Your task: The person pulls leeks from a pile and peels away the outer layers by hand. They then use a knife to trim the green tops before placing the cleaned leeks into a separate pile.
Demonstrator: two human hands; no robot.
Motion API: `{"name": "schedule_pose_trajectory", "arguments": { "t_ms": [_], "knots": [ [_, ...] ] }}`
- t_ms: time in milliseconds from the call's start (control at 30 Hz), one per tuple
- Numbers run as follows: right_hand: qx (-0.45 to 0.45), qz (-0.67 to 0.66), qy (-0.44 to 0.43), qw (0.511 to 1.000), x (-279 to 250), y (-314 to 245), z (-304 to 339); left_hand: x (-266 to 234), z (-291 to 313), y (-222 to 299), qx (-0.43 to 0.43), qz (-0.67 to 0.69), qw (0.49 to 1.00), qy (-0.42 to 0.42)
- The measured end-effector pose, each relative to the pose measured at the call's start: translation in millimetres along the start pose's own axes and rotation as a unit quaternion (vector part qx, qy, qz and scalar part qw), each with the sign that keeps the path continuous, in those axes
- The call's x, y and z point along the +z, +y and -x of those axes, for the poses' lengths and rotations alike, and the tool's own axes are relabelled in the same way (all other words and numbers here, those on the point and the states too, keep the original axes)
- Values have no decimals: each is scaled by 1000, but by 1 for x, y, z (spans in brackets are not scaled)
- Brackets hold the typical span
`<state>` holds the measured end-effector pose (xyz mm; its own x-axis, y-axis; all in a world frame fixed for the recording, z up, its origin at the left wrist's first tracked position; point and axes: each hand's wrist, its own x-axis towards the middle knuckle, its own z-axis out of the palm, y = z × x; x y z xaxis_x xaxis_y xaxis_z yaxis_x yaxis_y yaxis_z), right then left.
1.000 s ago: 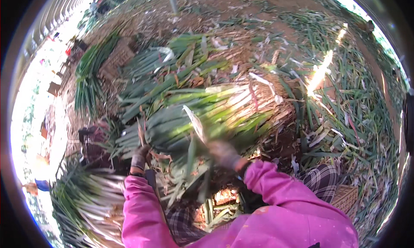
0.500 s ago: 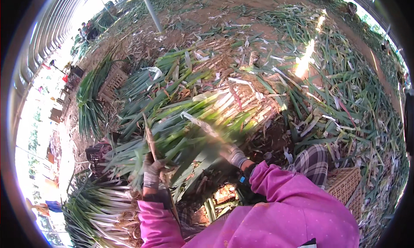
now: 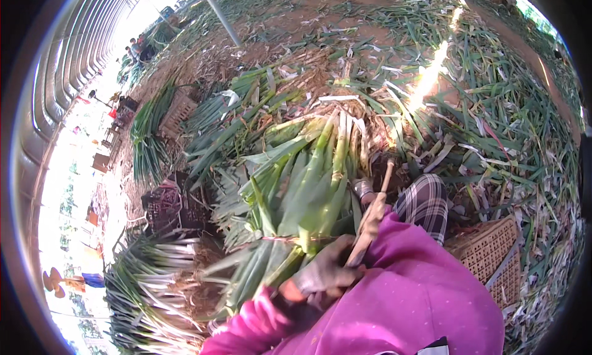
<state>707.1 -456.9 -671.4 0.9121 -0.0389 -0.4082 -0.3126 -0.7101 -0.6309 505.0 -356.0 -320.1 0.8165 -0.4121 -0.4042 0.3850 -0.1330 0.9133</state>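
Green bundle: big bunch of long-leaved onions (image 3: 308, 188), in the middle, directly before the person; its paler stems point to the far side, its leaves toward the near side.
Tie: one thin reddish tie (image 3: 283, 238) goes across the leaves, at the near part.
Left hand: slightly blurred, the left hand (image 3: 324, 272) is at the near end of the bunch – its fingers are curled round the lower end of a wooden stick (image 3: 373, 219).
Stick: tilted, its upper end toward the far right, in front of the pink sleeve.
Right hand: mostly hidden, the right hand (image 3: 364, 187) is at the right side of the bunch – I cannot tell if it grasps.
Near left: pile of white-stemmed onions (image 3: 160, 281), roots toward the bunch.
Left: dark crate (image 3: 163, 207) with reddish strands, just beyond this pile.
Right: plaid knee (image 3: 425, 201), and near it a tan woven basket (image 3: 499, 247).
Far right: loose leaves (image 3: 524, 120), scattered on the ground.
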Motion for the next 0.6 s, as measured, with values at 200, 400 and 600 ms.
{"name": "schedule_pose_trajectory", "arguments": {
  "t_ms": [200,400,600],
  "knots": [
    [42,45,-42,997,-9,-8,-3,-28,-24,-102,-43,249,967,42],
    [-161,66,167,971,-57,-89,-10,-74,61,-33,-48,155,977,138],
    [-299,29,107,948,-43,-164,-168,-213,93,-117,22,100,844,526]
  ]
}}
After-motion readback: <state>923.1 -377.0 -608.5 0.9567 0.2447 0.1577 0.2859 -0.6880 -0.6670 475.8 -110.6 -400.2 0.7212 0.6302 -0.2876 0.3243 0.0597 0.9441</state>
